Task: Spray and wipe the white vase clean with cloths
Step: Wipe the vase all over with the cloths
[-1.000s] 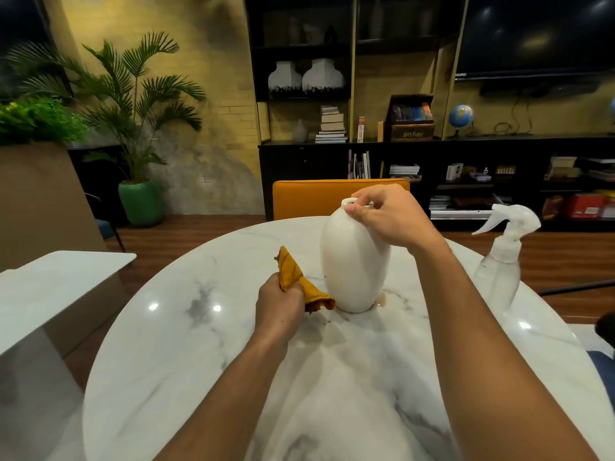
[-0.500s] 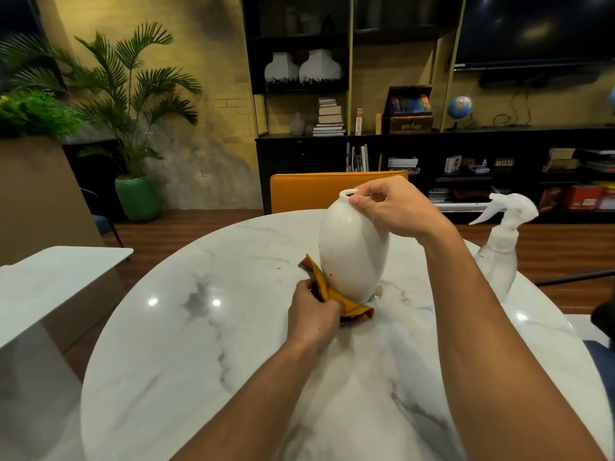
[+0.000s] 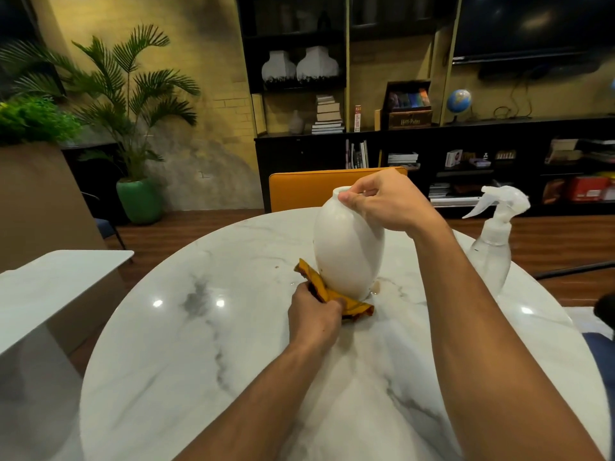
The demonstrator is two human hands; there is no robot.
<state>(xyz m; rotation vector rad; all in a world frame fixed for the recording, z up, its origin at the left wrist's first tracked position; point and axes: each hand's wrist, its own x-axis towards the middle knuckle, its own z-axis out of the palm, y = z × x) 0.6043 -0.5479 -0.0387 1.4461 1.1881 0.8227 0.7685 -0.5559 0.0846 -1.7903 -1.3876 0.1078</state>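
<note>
A white egg-shaped vase (image 3: 346, 247) stands on the round marble table (image 3: 186, 354), tilted slightly to the left. My right hand (image 3: 386, 201) grips its narrow neck from the right. My left hand (image 3: 314, 316) holds a folded mustard-yellow cloth (image 3: 356, 307) pressed against the vase's lower front, right at the base. Part of the cloth sticks out to the left of the vase at the table surface. A clear spray bottle (image 3: 492, 247) with a white trigger stands on the table to the right, untouched.
An orange chair back (image 3: 299, 191) stands behind the table. A second white tabletop (image 3: 50, 287) sits at the left. A small wet patch lies on the marble by the vase's base (image 3: 377, 287). Black shelving and a potted palm (image 3: 133, 134) are far behind.
My left hand has slid the cloth from the left of the vase to its lower front, under the base. The vase has tipped slightly while my right hand keeps hold of the neck.
</note>
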